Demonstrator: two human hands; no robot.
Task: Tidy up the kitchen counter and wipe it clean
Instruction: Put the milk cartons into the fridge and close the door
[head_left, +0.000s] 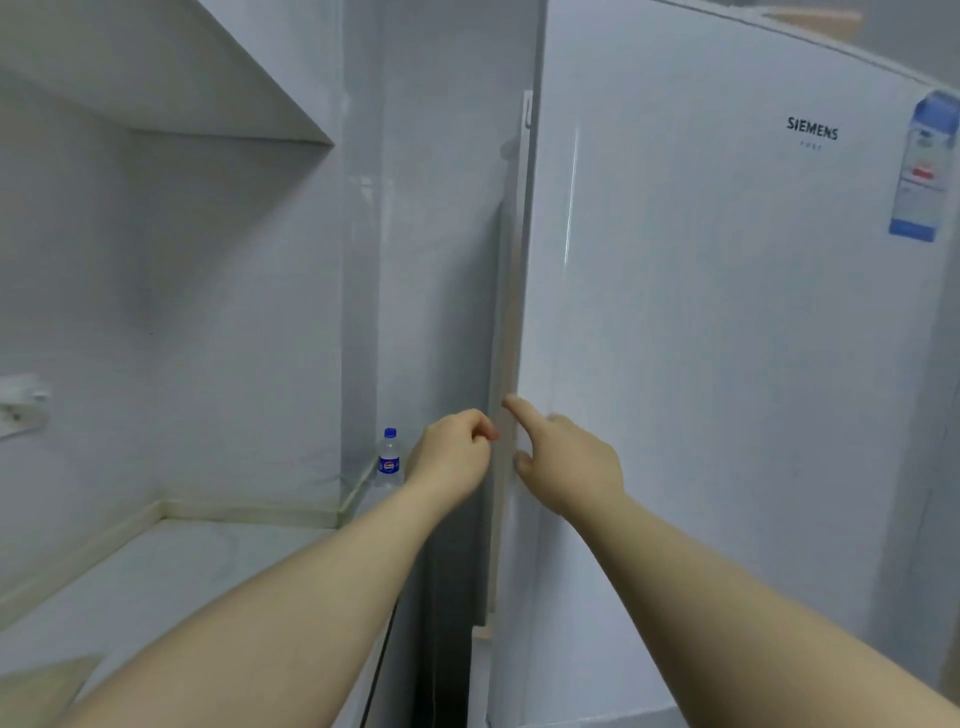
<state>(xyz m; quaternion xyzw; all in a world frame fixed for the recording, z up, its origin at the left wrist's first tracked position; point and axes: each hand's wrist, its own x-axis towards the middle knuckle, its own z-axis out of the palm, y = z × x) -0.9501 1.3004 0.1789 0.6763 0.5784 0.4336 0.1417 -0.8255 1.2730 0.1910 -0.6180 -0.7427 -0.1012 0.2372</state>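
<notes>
Counter mostly bare; water bottle remains; wiping apparently outstanding; left hand curled, empty, at fridge door edge; right hand open, pressing it.

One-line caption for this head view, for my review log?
Both bare hands, left hand and right hand, reach the edge of the white refrigerator door; a blue-capped clear plastic water bottle stands on the pale counter.

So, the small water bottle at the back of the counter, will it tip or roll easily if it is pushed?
The water bottle stands upright and is tall and slim, so a push up high would probably topple it. Its round body would likely roll once down. It looks like thin clear plastic, probably light; how full it is cannot be told.
</notes>
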